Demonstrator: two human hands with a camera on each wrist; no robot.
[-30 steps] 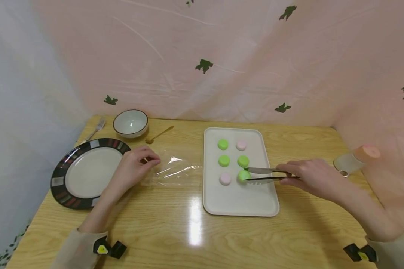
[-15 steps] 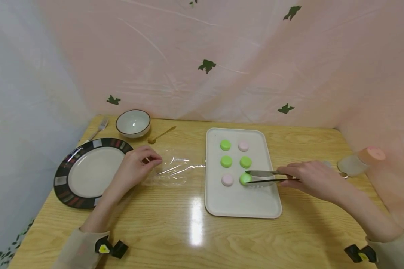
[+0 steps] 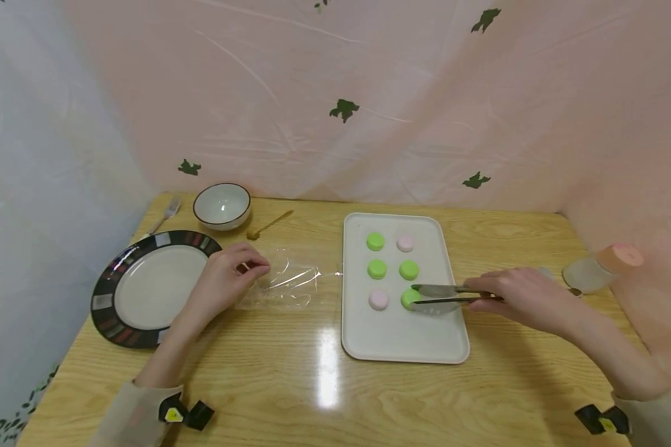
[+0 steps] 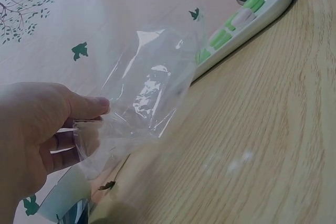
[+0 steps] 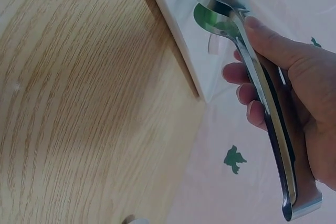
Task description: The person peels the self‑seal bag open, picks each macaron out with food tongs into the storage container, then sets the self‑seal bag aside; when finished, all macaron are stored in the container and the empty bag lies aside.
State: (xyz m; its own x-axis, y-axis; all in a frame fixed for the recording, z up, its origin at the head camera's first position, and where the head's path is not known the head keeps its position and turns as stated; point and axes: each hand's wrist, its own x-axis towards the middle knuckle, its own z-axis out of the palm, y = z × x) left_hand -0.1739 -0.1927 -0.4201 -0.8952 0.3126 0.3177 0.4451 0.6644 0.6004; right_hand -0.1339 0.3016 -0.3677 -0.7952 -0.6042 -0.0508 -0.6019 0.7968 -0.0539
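Observation:
My left hand (image 3: 223, 279) pinches the edge of a clear plastic bag (image 4: 149, 85) between thumb and fingers, beside the large plate. My right hand (image 3: 522, 301) grips metal serving tongs (image 5: 265, 85) with a spoon-shaped arm and a fork-shaped arm. The tongs' tips reach over a white tray (image 3: 402, 341) and lie at a green macaron (image 3: 408, 299), one arm on each side of it in the head view. To its left is a pink macaron (image 3: 378, 299). Farther back sit two more rows: green macarons (image 3: 377, 269) and another pink one (image 3: 405, 243).
A dark-rimmed plate (image 3: 105, 302) stands at the left, with a fork (image 3: 168, 214) behind it. A bowl (image 3: 222, 207) and a small golden spoon (image 3: 268, 225) are at the back. A jar with a pinkish lid (image 3: 620, 257) stands at the right edge.
The tongs' arms have drawn closer together around the front green macaron. My left hand stays on the bag. The whole head view has shifted slightly.

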